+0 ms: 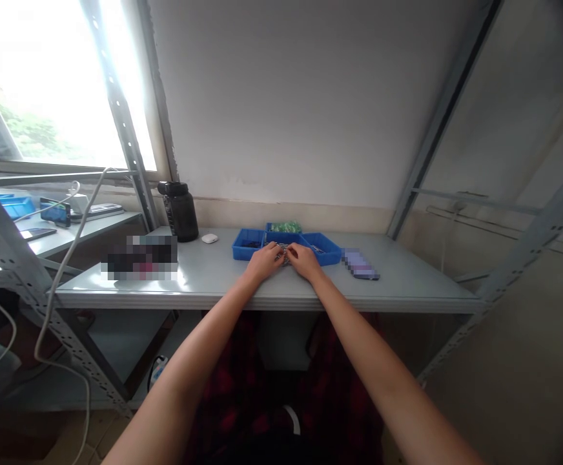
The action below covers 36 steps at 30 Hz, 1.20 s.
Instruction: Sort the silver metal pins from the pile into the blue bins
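Note:
My left hand (265, 260) and my right hand (303, 259) meet over the front of the blue bins, fingers bent and fingertips pinched close together. Small shiny metal pieces show around the fingertips, too tiny to name. What each hand holds is hidden by the fingers. By my left hand stands a blue bin (241, 250) with dark pieces in it. To the right of my right hand, an angled blue bin (328, 257) holds thin metallic pieces. Behind the hands, green pieces (286, 227) fill a back bin.
A phone (360, 265) lies right of the bins. A white mouse-like object (209, 239) and a dark bottle (181, 212) stand to the left, behind a blurred-out patch (141, 259). A white cable (68, 258) hangs by the left metal post. The table's front edge (272, 301) runs under my forearms.

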Available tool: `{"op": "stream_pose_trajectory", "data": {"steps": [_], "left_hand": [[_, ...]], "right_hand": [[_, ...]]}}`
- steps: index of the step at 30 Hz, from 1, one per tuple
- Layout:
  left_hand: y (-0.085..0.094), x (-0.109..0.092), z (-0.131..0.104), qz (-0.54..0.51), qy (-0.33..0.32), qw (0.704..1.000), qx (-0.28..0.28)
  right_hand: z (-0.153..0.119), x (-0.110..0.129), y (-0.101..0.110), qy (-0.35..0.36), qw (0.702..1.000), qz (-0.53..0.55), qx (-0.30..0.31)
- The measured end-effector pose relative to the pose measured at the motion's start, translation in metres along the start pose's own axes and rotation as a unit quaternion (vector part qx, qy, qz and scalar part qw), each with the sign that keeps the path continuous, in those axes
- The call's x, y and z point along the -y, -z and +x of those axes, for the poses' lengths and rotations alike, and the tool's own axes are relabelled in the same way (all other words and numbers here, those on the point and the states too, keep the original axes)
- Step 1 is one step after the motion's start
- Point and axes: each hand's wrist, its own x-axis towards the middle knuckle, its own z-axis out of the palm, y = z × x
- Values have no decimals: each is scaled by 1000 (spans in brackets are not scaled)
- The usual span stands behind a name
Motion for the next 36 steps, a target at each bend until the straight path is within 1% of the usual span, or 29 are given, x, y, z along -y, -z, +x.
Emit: {"op": "stream_pose_trajectory", "data": {"steps": [5, 11, 14, 17, 19, 21, 23, 26, 36], "left_hand": [[1, 0, 0, -12, 2, 1000, -17], [3, -1, 0, -21, 2, 1000, -5], [2, -1, 0, -21, -3, 1000, -5], [1, 1, 1, -22, 6, 1000, -9], [0, 1, 1, -20, 21, 1000, -1], [0, 2, 2, -16, 32, 999, 13], [0, 2, 2, -11, 31, 999, 17], [0, 2, 2, -5, 28, 1000, 9], [-4, 4, 1, 11, 24, 1000, -9]], "right_hand": [[-1, 0, -1, 28, 999, 18, 22], [0, -2, -4, 70, 997, 1, 43], [0, -3, -5, 71, 996, 7, 44], [-1, -1, -3, 42, 998, 27, 36], [-1, 2, -1, 17, 999, 48, 15], [-2, 4, 1, 10, 998, 59, -7], [-3, 6, 2, 27, 998, 57, -14], [-3, 7, 2, 56, 997, 55, -4], [-3, 6, 1, 80, 996, 45, -2]]}}
